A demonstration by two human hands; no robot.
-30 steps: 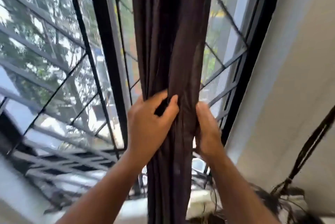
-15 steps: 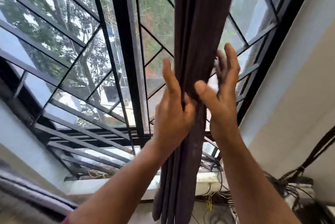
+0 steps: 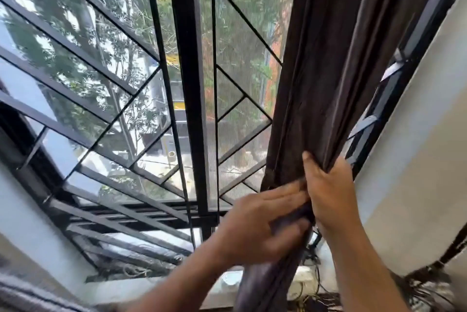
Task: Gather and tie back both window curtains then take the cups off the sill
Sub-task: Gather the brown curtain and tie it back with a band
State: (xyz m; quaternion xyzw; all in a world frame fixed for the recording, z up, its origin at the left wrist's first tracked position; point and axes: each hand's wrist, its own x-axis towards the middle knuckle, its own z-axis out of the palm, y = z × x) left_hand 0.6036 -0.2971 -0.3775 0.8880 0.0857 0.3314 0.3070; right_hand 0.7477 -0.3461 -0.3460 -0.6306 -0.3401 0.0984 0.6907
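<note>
Right curtain gathered into a narrow bundle at the right side of the window. Right hand is clamped around the bundle; left hand, blurred, has its fingers curled over the lower folds just beside it. No tie is visible, so tying appears not yet done. A pale object on the sill, possibly a cup, remains.

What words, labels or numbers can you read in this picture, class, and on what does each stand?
None can be read.
The curtain, both hands and the window grille bear no writing.
The yellow and dark shape outside the window is too blurred to show any text.
</note>
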